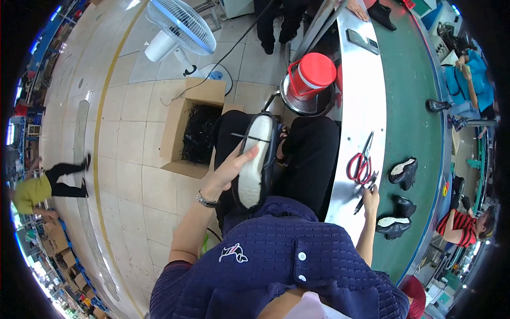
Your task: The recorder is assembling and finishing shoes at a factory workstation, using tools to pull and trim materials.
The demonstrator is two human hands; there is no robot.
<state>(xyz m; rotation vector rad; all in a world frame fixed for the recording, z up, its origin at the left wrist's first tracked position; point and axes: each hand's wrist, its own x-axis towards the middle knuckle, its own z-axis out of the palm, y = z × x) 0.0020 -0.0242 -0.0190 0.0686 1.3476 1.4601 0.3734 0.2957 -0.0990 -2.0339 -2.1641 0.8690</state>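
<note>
In my left hand [234,168] is a black shoe [251,183], its long white face turned up, held over my lap. My thumb presses on the white face, near a thin black strip that crosses it. The fingers behind the shoe are hidden. Over the metal ledge at right, my right hand [371,198] closes round a slim dark tool [358,206]; its exact kind is too small to tell. Just beyond that hand lie scissors [361,165] with red handles, blades pointing away from me.
A green conveyor belt [409,117] runs beyond the metal ledge [361,95], carrying several black shoes [404,173]. A red lidded jug [314,74] stands by the ledge. Left of my knees are a cardboard box [172,133] with black material and a fan [183,26]. Other people are around.
</note>
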